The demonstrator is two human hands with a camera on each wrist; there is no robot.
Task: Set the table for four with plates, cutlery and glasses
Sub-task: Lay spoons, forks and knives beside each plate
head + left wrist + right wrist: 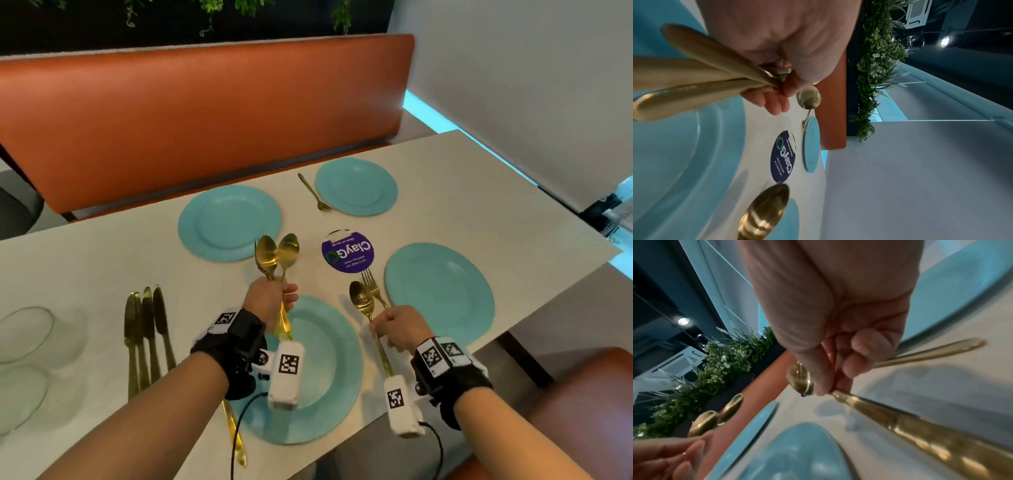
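Observation:
Several teal plates lie on the white table [85,260]: a near one [325,377], a near-right one [442,294], a far-left one [229,222] and a far-right one [356,186]. My left hand [274,298] grips a bundle of gold spoons and forks [278,255] upright above the near plate. In the left wrist view the bundle's handles [694,76] fan out from my left hand [781,91]. My right hand [394,325] holds one gold spoon and one fork [366,298] between the two near plates. From my right hand [838,366] their handles [920,426] stick out.
A gold fork [313,193] lies left of the far-right plate. Several gold knives [147,335] lie side by side at the left, with clear glasses [24,342] beyond them. A purple round sticker [347,251] marks the table's middle. An orange bench [205,120] runs behind.

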